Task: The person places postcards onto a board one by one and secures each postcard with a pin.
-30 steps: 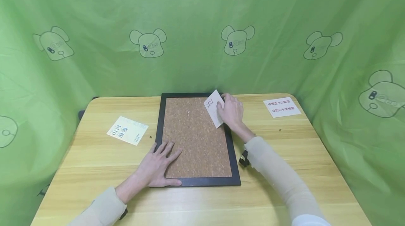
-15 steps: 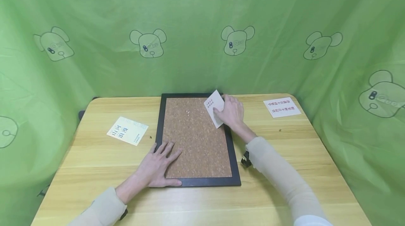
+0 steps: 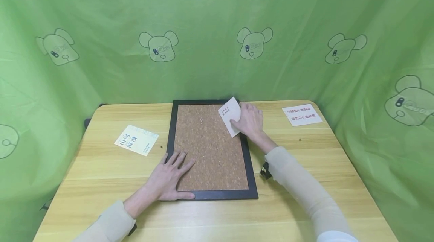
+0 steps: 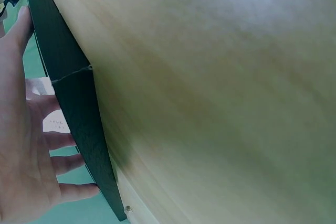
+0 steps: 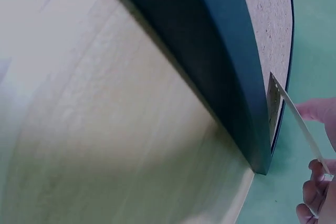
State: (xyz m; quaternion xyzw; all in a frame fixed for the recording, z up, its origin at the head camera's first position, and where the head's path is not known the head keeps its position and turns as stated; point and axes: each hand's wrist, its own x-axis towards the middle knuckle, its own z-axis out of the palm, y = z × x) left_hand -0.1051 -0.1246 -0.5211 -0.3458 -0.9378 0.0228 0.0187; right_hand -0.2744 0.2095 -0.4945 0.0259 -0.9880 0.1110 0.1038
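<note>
A cork board [image 3: 211, 151] in a black frame lies on the wooden table. My left hand [image 3: 173, 176] rests with fingers spread over its near left corner, thumb along the front edge of the frame. At the far right side of the board my right hand [image 3: 250, 119] pinches a white card [image 3: 230, 113] with small dark print. The thumb is on the card's upper face and the other fingers are behind it. In the right wrist view the card [image 5: 302, 124] is tilted, its lower edge close to the cork and its outer edge raised.
A pale card [image 3: 137, 140] with large blue characters lies left of the board. Another white card [image 3: 302, 114] with red characters lies at the back right of the table [image 3: 217, 219]. Green curtains [image 3: 210, 65] stand close behind and at both sides.
My right hand has shifted slightly right and its thumb has slid from the card's right edge further over its face. The left hand and the board have stayed still.
</note>
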